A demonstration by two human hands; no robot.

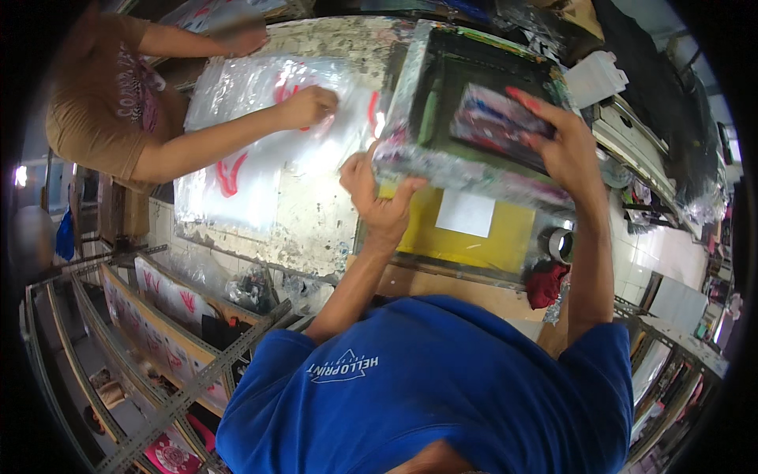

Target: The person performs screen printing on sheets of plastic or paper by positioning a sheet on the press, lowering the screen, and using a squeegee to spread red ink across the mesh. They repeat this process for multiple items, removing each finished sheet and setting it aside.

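A screen printing frame (474, 171), its rim smeared with ink, is tilted up at its near side over a yellow board (505, 241). A white paper square (466, 214) lies on that board. My left hand (380, 197) grips the near left corner of the frame, fingers at its outer side and thumb along the near edge. Inside the frame, my right hand (567, 146) holds an ink-stained squeegee (493, 118) over the dark mesh. Red ink marks the fingers of this hand.
At the left, a co-worker's hand (312, 108) touches clear plastic sheets (253, 189) with red prints on a paint-spotted table (316, 237). A roll of tape (559, 243) and a dark red cloth (547, 286) sit right of the board. A white plastic container (596, 77) stands beyond the frame.
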